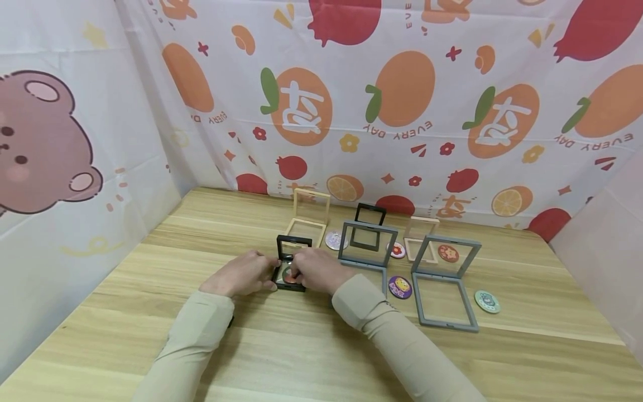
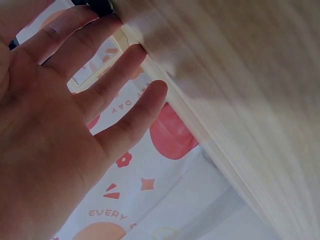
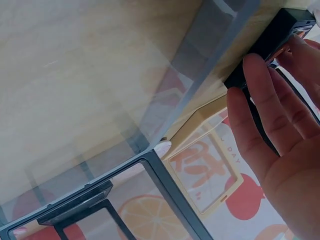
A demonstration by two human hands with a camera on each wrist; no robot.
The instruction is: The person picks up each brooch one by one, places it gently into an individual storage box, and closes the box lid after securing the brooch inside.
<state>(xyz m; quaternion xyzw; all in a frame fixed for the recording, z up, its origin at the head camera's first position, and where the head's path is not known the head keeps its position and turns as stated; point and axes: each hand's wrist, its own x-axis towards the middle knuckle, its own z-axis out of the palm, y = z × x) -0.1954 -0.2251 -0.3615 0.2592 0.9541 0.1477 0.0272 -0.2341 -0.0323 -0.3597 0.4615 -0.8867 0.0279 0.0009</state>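
A small black display frame (image 1: 294,240) stands with its lid raised on the wooden table. Inside its lower half is a round dark badge with red (image 1: 288,274), partly covered by fingers. My left hand (image 1: 244,273) holds the frame's left side, thumb near the front corner and a finger near the back one. In the left wrist view, the other fingers of the left hand (image 2: 75,95) are spread. From the right, my right hand (image 1: 318,269) pinches the badge over the frame. The right wrist view shows the right hand (image 3: 285,105) at the black frame (image 3: 275,42).
Right of the hands stand opened grey frames (image 1: 447,301), with a second black frame (image 1: 370,215) and beige frames (image 1: 311,195) behind. Round badges lie among them, including a purple one (image 1: 400,287) and a mint one (image 1: 487,301). A printed curtain (image 1: 351,156) borders the table's back.
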